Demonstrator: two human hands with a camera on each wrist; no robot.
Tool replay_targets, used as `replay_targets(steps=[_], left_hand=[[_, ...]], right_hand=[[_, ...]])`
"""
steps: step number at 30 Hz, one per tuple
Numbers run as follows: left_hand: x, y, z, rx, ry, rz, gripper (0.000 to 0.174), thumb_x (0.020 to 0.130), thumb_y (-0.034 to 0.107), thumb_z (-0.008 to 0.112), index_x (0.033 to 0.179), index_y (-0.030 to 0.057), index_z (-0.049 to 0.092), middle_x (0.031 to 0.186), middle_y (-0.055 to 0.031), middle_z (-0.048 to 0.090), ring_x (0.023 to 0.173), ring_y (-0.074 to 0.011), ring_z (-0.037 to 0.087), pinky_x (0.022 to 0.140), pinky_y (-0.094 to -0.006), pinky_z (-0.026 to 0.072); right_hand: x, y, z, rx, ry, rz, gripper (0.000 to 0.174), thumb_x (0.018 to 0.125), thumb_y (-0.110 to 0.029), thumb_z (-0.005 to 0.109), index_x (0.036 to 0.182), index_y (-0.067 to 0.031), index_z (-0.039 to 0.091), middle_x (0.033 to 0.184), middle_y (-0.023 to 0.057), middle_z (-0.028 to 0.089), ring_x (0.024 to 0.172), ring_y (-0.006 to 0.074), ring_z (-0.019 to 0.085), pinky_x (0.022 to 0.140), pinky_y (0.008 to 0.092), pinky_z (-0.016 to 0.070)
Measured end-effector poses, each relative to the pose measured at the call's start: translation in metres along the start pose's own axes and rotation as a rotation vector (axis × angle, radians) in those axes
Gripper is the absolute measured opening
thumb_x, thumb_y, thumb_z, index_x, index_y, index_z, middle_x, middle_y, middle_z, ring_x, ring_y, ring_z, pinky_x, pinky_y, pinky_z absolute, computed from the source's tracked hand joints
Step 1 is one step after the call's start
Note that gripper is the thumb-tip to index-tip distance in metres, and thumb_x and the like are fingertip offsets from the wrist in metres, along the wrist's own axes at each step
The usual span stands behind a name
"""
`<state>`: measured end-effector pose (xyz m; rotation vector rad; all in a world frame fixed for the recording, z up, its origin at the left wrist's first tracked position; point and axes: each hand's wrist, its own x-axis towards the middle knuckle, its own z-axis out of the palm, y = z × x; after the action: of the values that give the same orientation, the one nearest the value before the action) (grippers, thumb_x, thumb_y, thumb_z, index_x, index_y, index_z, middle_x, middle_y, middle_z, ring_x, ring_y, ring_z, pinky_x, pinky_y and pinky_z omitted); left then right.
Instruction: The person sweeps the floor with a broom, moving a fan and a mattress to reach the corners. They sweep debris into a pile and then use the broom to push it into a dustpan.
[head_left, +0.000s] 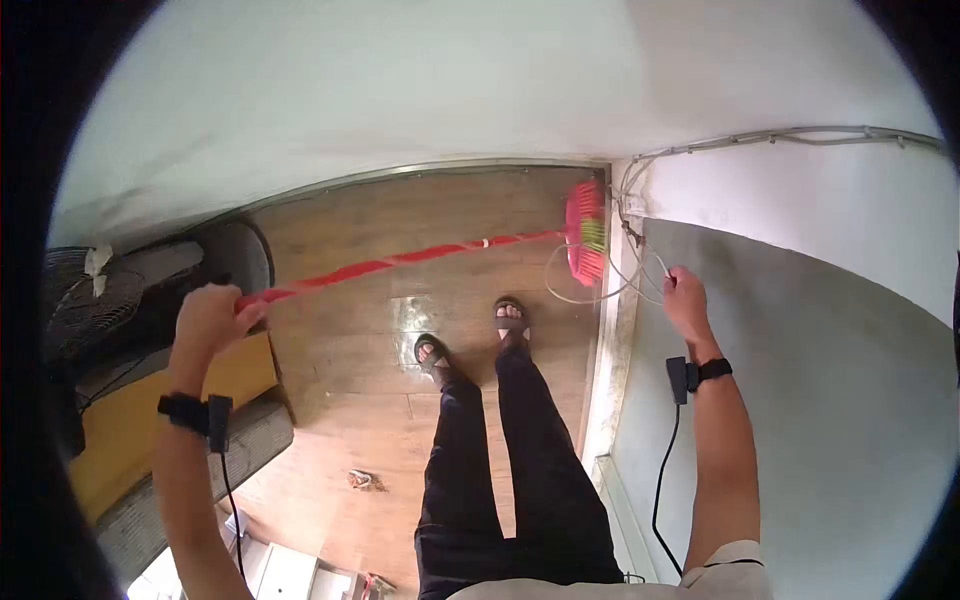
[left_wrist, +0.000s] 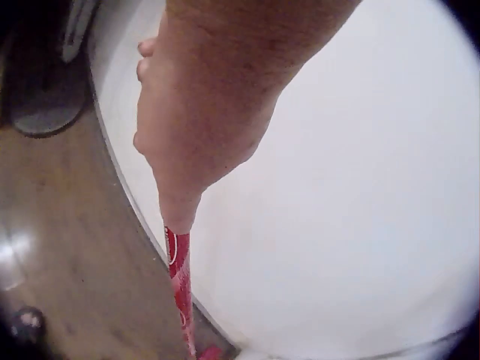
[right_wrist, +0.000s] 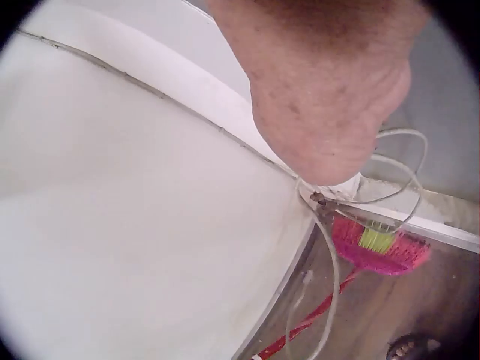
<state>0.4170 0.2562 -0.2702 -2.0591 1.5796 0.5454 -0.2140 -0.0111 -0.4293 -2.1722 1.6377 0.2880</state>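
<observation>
My left hand (head_left: pixel 212 322) grips the end of a broom's red, plastic-wrapped handle (head_left: pixel 400 259). Its fingers wrap the handle, which runs down from the hand in the left wrist view. At the far end, the pink broom head (right_wrist: pixel 382 255) with pink and lime-green bristles lies by the floor corner. My right hand (head_left: pixel 688 302) pinches a loop of thin pale cable (head_left: pixel 590 302) beside the white door frame. Other loops of that cable hang over the broom head in the head view. The right fingertips are hidden behind the hand in the right wrist view.
A white wall (head_left: pixel 400 90) borders the wood-look floor (head_left: pixel 350 350). More cable (head_left: pixel 800 135) runs along the wall at right. A fan (head_left: pixel 90 300) and a yellow-sided piece of furniture (head_left: pixel 180 400) stand at left. My sandalled feet (head_left: pixel 510 315) are below the handle.
</observation>
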Motion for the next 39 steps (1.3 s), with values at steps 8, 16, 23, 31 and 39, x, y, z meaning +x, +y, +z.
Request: replay_targets(steps=[8,16,23,31,39], left_hand=[[0.047,0.035,-0.055,0.185,0.126,-0.043,0.048,0.084,0.053,0.062,0.070,0.0069,0.057,0.065,-0.0145,0.062,0.064,-0.0355,0.063,0.057,-0.0460,0.0488],[-0.030,0.031,0.019,-0.066,-0.095,-0.212,0.049,0.088,0.052,0.057,0.077,0.0061,0.070,0.073,-0.0187,0.066,0.070,-0.0382,0.065,0.063,-0.0481,0.0505],[-0.221,0.040,0.112,-0.326,-0.373,-0.501,0.059,0.091,0.053,0.052,0.071,0.0004,0.069,0.071,-0.0247,0.063,0.070,-0.0434,0.063,0.062,-0.0519,0.0476],[-0.436,0.089,0.136,-0.384,-0.277,-0.665,0.051,0.089,0.043,0.060,0.065,-0.0020,0.063,0.058,-0.0237,0.059,0.057,-0.0413,0.061,0.054,-0.0495,0.0461],[-0.320,0.155,0.130,-0.421,-0.188,-0.665,0.050,0.087,0.047,0.061,0.066,0.0012,0.063,0.060,-0.0220,0.061,0.056,-0.0412,0.061,0.055,-0.0499,0.0476]], right_hand=[[-0.004,0.004,0.015,0.088,-0.098,0.044,0.016,0.088,-0.014,0.057,0.090,0.0014,0.058,0.090,0.0221,0.062,0.089,0.0428,0.059,0.078,0.0500,0.0468],[-0.010,-0.002,0.036,0.093,-0.097,-0.011,0.015,0.088,-0.014,0.057,0.093,-0.0001,0.058,0.092,0.0209,0.062,0.089,0.0419,0.059,0.078,0.0503,0.0470],[-0.016,-0.011,0.044,0.099,-0.104,-0.010,0.013,0.088,-0.012,0.056,0.091,-0.0001,0.058,0.094,0.0206,0.063,0.091,0.0416,0.060,0.079,0.0499,0.0478],[-0.015,-0.018,0.054,0.127,-0.146,0.010,0.014,0.089,-0.013,0.056,0.092,-0.0005,0.060,0.091,0.0225,0.063,0.089,0.0417,0.061,0.079,0.0497,0.0486],[-0.011,-0.030,0.050,0.125,-0.142,-0.035,0.015,0.089,-0.014,0.056,0.093,0.0000,0.061,0.090,0.0229,0.064,0.088,0.0416,0.061,0.078,0.0503,0.0480]])
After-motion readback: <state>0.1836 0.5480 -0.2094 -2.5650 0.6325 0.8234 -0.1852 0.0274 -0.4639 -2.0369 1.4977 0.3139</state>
